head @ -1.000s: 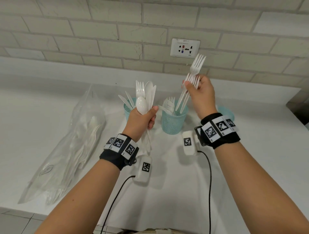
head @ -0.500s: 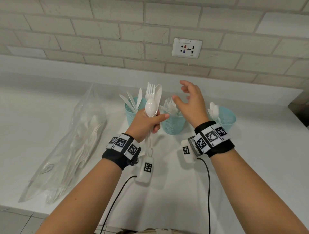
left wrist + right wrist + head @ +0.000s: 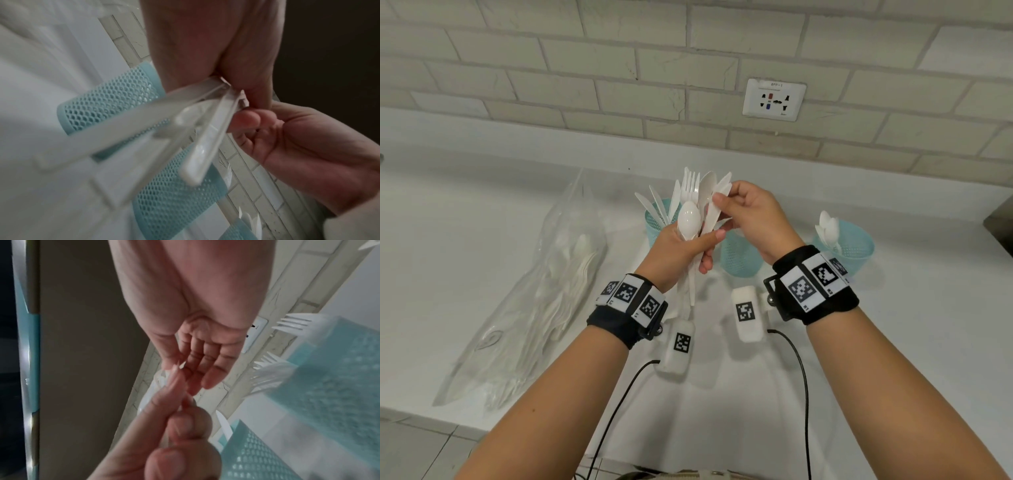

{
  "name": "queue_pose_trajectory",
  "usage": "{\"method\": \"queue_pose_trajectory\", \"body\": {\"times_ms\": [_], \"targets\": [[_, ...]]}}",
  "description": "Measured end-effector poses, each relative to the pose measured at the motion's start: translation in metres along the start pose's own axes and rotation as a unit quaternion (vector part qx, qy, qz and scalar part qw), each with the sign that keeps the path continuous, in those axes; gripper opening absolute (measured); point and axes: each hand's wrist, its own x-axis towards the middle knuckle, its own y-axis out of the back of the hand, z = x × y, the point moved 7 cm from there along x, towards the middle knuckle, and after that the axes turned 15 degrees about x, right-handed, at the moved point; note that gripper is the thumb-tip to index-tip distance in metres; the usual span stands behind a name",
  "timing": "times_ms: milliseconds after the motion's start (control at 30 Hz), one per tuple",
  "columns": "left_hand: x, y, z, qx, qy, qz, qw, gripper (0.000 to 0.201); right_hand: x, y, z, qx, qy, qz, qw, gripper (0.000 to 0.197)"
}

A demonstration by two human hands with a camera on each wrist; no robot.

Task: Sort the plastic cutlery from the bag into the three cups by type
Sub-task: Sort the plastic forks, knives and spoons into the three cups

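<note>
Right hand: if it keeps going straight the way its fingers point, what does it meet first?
The right hand already touches the cutlery bunch in the left hand; beyond that, probably the knife cup, though depth is unclear.

1. The right hand (image 3: 751, 219), which had held white plastic forks, let them go into the middle teal mesh cup (image 3: 739, 255).
2. It then reached left and pinched a white plastic knife (image 3: 717, 202) in the left hand's (image 3: 681, 250) bundle.

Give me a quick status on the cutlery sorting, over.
Left hand grips mixed cutlery bundle. Right hand pinches a knife from it. Bag still holds cutlery. Nothing blocking the cups.
</note>
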Motion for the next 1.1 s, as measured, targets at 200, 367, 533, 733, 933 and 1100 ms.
{"method": "queue_pose_trajectory", "body": {"times_ms": [200, 367, 533, 733, 933, 1100], "targets": [[-0.004, 0.028, -0.011, 0.011, 0.031, 0.046, 0.998, 0.014, 0.015, 0.015, -0.039, 0.067, 0.102, 0.104, 0.987, 0.011], [-0.01, 0.063, -0.02, -0.005, 0.051, 0.122, 0.991, 0.025, 0.025, 0.019, -0.065, 0.077, 0.213, 0.193, 0.955, 0.007], [-0.011, 0.072, -0.02, -0.013, 0.049, 0.107, 0.993, 0.029, 0.047, -0.025, -0.017, -0.101, 0.121, 0.118, 0.98, 0.005], [-0.011, 0.074, -0.02, -0.007, 0.042, 0.091, 0.995, 0.029, 0.052, -0.049, 0.025, -0.344, 0.001, -0.001, 0.939, 0.037], [-0.005, 0.069, -0.016, 0.0, 0.033, 0.105, 0.994, 0.025, 0.023, -0.053, -0.016, -0.222, 0.123, 0.046, 0.966, 0.029], [0.001, 0.045, -0.006, 0.016, 0.021, 0.059, 0.998, 0.022, 0.008, -0.061, 0.003, -0.194, 0.0, -0.048, 0.98, 0.025]]}}
